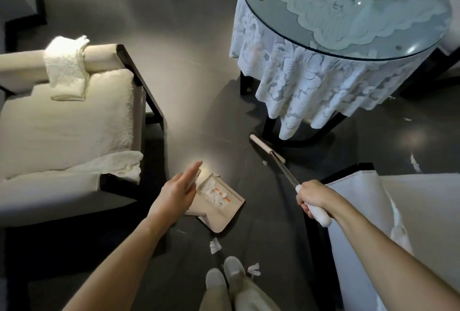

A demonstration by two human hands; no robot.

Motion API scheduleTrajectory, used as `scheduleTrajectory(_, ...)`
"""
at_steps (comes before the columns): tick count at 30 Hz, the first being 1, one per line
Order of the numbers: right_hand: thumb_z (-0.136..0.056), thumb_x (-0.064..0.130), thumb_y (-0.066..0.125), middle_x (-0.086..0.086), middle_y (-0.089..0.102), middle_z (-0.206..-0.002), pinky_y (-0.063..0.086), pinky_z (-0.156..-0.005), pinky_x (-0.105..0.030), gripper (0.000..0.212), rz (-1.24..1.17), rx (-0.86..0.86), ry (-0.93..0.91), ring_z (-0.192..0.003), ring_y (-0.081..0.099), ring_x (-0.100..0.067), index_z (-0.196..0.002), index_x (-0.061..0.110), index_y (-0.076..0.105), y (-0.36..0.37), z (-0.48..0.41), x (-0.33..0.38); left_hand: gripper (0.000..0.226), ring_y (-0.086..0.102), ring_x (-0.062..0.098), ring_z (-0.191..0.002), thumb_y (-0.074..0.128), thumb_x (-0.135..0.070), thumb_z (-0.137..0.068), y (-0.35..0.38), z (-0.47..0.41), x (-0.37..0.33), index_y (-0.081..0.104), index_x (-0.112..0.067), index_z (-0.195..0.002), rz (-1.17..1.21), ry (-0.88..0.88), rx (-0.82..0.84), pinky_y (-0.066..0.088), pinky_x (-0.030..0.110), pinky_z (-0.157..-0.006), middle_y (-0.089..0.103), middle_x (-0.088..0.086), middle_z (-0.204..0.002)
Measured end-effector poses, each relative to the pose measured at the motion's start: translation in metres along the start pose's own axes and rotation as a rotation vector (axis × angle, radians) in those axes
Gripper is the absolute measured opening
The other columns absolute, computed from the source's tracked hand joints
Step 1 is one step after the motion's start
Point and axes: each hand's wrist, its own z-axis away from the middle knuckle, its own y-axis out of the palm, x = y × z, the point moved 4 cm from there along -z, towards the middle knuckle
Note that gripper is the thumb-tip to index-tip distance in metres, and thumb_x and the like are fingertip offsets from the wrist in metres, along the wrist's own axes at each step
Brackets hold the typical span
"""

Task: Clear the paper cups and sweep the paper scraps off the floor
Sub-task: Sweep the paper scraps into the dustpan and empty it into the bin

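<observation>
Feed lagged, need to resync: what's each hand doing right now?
Left hand: open, fingers straight, by the dustpan.
Right hand: grips the broom handle.

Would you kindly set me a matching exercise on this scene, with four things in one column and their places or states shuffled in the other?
1 broom
2 dustpan
3 towel
4 left hand

a draped over a chair arm
b open, fingers straight
c on the floor, holding scraps
d gripped by the right hand

Pairs: 1-d, 2-c, 3-a, 4-b.
</observation>
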Motion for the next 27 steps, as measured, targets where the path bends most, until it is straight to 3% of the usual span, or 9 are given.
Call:
scheduleTrajectory(7,-0.082,-0.001,0.05,-0.007,0.053,-0.056,0.041,-0.045,-0.024,0.017,0.021,0.156,0.077,-0.047,0.049,-0.016,-0.098,0.003,0.056,0.042,-0.003,-0.004,0.06,0.065,0.033,-0.094,0.059,-0.004,-0.088,-0.004,-0.032,0.003,0.041,-0.025,-0.141,-0.119,0.059,-0.062,0.051,0.041,-0.08,0.065,0.016,-0.106)
scheduleTrajectory(11,-0.084,0.001,0.049,-0.005,0.052,-0.056,0.04,-0.041,-0.019,0.029,-0.019,0.236,0.102,-0.042,0.047,-0.011,-0.112,0.008,0.054,0.064,0.028,0.004,0.059,0.064,0.035,-0.095,0.059,-0.002,-0.088,-0.007,-0.028,0.002,0.041,-0.021,-0.141,-0.119,0.065,-0.066,0.05,0.041,-0.081,0.065,0.018,-0.107)
scheduleTrajectory(17,-0.087,-0.001,0.048,-0.002,0.048,-0.053,0.034,-0.034,-0.015,0.027,-0.21,0.387,0.157,-0.04,0.042,-0.005,-0.108,0.015,0.056,0.067,0.069,-0.001,0.057,0.061,0.032,-0.1,0.053,-0.011,-0.093,0.003,-0.01,-0.001,0.035,-0.03,-0.144,-0.093,0.049,-0.014,0.049,0.043,-0.085,0.062,0.016,-0.11)
scheduleTrajectory(23,-0.088,-0.002,0.049,-0.004,0.049,-0.056,0.033,-0.035,-0.015,0.023,-0.3,0.293,0.034,-0.038,0.043,-0.005,-0.104,0.013,0.055,0.1,0.144,-0.04,0.058,0.057,0.026,-0.088,0.05,-0.008,-0.093,-0.027,0.065,0.014,0.033,-0.03,-0.144,0.012,0.036,-0.069,0.044,0.033,-0.083,0.059,0.011,-0.1)
scheduleTrajectory(27,-0.087,0.003,0.053,-0.004,0.054,-0.054,0.037,-0.036,-0.017,0.022,-0.352,0.223,0.041,-0.04,0.047,-0.007,-0.105,0.016,0.054,0.131,0.178,-0.081,0.06,0.059,0.022,-0.103,0.052,-0.006,-0.091,-0.054,0.131,0.03,0.037,-0.034,-0.142,0.086,0.015,-0.108,0.042,0.031,-0.092,0.061,0.007,-0.116)
